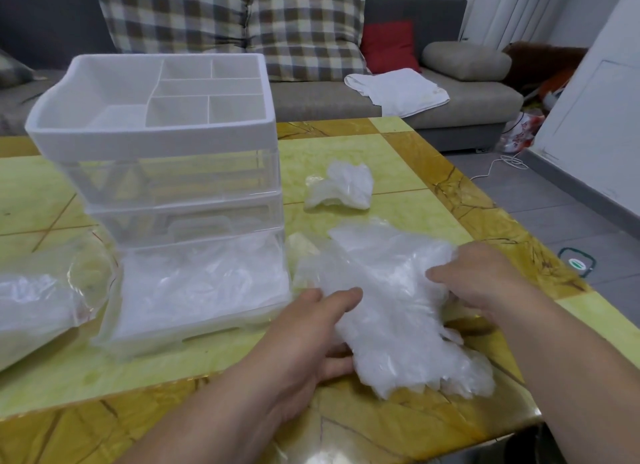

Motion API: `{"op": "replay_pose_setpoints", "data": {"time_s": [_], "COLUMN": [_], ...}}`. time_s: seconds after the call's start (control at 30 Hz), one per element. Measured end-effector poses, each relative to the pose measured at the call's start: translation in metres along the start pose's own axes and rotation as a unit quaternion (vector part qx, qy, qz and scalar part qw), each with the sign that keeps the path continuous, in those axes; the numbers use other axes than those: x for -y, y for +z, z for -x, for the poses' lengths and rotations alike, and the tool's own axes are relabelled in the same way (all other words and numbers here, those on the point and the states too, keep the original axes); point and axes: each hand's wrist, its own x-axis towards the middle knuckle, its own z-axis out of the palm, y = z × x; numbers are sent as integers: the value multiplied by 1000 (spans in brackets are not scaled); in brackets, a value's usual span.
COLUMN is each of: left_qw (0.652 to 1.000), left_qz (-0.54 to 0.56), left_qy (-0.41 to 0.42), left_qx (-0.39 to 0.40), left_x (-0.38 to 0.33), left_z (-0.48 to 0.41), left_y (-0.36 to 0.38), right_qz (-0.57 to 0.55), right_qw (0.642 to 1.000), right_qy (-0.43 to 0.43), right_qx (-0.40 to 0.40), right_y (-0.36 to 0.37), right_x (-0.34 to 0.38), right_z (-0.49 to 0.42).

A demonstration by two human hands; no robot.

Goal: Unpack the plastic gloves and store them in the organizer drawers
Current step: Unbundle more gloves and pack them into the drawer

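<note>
A thick stack of clear plastic gloves (391, 297) lies on the table right of the organizer. My left hand (308, 328) grips its left edge, thumb underneath and fingers on top. My right hand (474, 276) holds the stack's right side with its fingers curled into the plastic. The white and clear organizer (166, 172) stands at centre left. Its bottom drawer (194, 290) is pulled out and holds a layer of gloves. The two drawers above it are pushed in.
A crumpled empty plastic bag (339, 186) lies behind the stack. Another bag of gloves (38, 307) lies at the left edge. The yellow-green table (433, 425) ends close on the right. Behind it stands a grey sofa (381, 92) with cushions and a white cloth.
</note>
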Motion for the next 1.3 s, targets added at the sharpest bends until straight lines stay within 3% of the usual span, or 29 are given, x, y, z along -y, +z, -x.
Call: {"op": "replay_pose_setpoints", "data": {"time_s": [0.07, 0.13, 0.17, 0.23, 0.3, 0.4, 0.5, 0.63, 0.73, 0.8, 0.97, 1.1, 1.3], "left_qw": [999, 998, 998, 996, 993, 989, 990, 993, 991, 988, 986, 987, 975], "left_qz": [-21, -39, -45, -65, -95, -126, -127, -116, -130, -139, -138, -132, -169], "left_qy": [21, 35, 38, 41, 41, 34, 17, 19, 45, 67, 85, 89, 121], "left_qx": [14, 27, 34, 46, 61, 72, 58, 11, 6, 3, 26, 34, -77], "left_x": [0, -2, -2, -1, 1, 1, -1, -6, -15, -19, -23, -23, -28], "left_z": [1, 4, 4, 3, 1, 2, 2, 0, 3, 4, 5, 6, 2], "left_y": [0, 2, 3, 2, -1, -3, -3, -7, -11, -12, -10, -10, -16], "right_qz": [126, 124, 105, 26, -21, -16, -16, -83, -135, -143, -86, -154, -214], "right_qw": [987, 968, 962, 958, 941, 921, 930, 963, 972, 964, 910, 906, 957], "right_qy": [-36, -131, -201, -284, -258, -227, -220, -177, -126, -153, -230, -232, -78], "right_qx": [-97, -173, -154, 12, 218, 316, 294, 185, 146, 164, 333, 318, 182], "right_y": [-10, -16, -17, -13, -4, 3, 7, 11, 13, 12, 8, 12, 8], "right_x": [4, 8, 8, 9, 9, 10, 11, 10, 10, 11, 13, 16, 12], "right_z": [4, 13, 15, 22, 29, 36, 34, 17, 14, 14, 32, 35, 19]}}
